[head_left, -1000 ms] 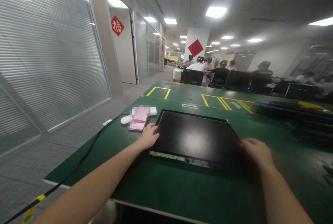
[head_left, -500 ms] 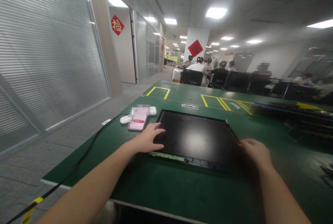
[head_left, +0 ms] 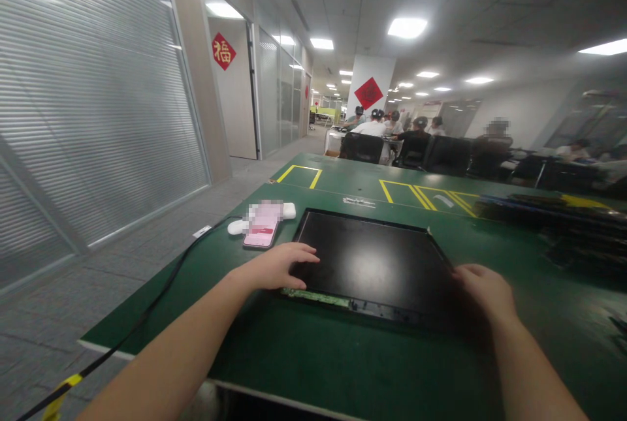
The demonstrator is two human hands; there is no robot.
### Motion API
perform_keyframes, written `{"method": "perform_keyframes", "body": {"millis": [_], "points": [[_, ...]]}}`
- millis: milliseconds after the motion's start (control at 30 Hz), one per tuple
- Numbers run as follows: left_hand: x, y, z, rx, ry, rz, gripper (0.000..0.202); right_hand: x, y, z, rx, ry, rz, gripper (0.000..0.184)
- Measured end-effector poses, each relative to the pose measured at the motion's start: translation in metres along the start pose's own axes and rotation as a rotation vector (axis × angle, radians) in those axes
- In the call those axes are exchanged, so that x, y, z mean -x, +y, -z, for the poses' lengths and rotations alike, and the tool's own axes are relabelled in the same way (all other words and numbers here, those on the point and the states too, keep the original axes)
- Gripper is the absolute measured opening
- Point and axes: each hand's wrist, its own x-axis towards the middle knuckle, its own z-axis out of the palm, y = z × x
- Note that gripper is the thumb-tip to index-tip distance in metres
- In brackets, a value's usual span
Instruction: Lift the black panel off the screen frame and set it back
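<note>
Your left hand (head_left: 277, 267) reaches over the left edge of a black screen panel (head_left: 372, 264), fingers parted and loose. Your right hand (head_left: 487, 290) bends at its right edge; shadow hides whether those fingers grip. The panel lies on a green table (head_left: 343, 359), in an office where people (head_left: 371, 127) sit beyond.
</note>
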Motion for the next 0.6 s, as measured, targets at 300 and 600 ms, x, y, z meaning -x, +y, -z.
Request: {"method": "perform_keyframes", "body": {"millis": [300, 600], "points": [[-0.001, 0.002, -0.002, -0.013, -0.005, -0.069, 0.053, -0.006, 0.007, -0.004, -0.012, -0.004, -0.007, 0.027], [-0.002, -0.013, -0.018, -0.028, 0.144, 0.242, 0.06, -0.007, 0.009, -0.004, -0.011, 0.004, 0.02, 0.03]]}}
